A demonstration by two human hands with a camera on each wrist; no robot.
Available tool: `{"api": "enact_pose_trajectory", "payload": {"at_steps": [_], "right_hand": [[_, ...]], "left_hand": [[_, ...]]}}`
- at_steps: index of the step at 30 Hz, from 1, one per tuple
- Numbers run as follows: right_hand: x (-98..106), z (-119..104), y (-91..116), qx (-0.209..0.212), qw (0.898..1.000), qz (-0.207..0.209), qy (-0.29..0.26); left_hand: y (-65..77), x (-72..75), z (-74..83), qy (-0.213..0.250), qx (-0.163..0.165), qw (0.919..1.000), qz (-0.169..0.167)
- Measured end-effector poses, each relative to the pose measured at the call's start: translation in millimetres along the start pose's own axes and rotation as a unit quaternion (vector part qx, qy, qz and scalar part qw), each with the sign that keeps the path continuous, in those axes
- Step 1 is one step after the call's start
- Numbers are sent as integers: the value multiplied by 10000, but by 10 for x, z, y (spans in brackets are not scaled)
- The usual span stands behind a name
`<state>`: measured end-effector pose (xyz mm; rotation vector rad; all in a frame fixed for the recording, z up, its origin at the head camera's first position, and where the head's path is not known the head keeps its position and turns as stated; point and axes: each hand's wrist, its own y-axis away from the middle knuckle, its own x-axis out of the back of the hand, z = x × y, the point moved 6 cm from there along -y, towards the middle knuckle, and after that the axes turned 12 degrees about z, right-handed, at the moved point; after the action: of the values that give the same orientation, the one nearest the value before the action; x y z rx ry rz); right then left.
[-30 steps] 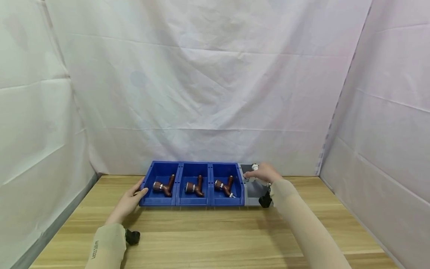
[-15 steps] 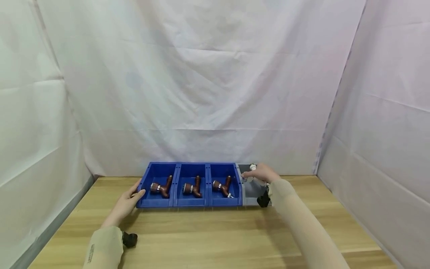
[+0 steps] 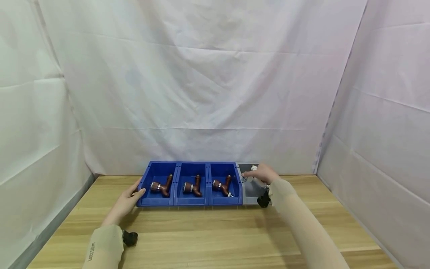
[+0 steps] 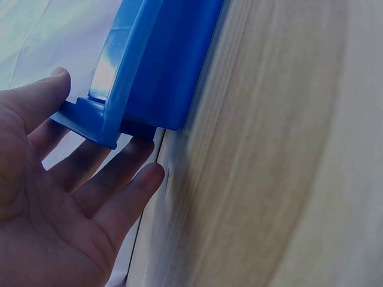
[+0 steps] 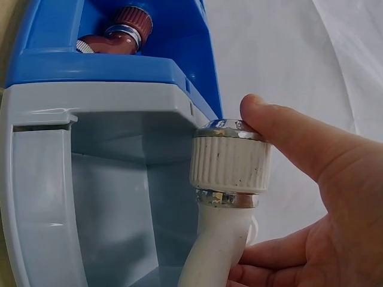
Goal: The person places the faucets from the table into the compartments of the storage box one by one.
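At the far left of a row of bins, my left hand (image 3: 125, 201) holds the corner of a blue bin (image 3: 156, 202). In the left wrist view its thumb is at the rim, with the fingers along the outer side. My right hand (image 3: 265, 173) is over the grey bin (image 3: 252, 199) at the right end. It grips a white plastic tap (image 5: 230, 164) with a ribbed knob and chrome rings. The thumb presses the knob's chrome end; fingers go behind the body. The hand covers part of the tap in the head view.
Brown taps lie one in each blue bin: a left one (image 3: 164, 191), a middle one (image 3: 197, 186) and a right one (image 3: 224, 188) with a metal threaded end. The bins stand on a wooden table (image 3: 201, 239), close to a white curtain (image 3: 208, 93) behind.
The head view has shifted slightly, so bins and arms appear a little further left. Both hands keep their places relative to the bins.
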<state>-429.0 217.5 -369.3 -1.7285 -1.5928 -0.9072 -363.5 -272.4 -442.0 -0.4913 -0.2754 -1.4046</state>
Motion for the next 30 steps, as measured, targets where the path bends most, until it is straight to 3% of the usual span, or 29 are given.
{"api": "enact_pose_trajectory", "payload": {"at_steps": [9, 30], "right_hand": [[-35, 53, -11, 10, 9999, 24, 137], [-81, 121, -59, -63, 9999, 143, 51]], "left_hand": [[6, -31, -33, 99, 123, 9999, -71], [4, -34, 23, -13, -86, 9999, 63]]}}
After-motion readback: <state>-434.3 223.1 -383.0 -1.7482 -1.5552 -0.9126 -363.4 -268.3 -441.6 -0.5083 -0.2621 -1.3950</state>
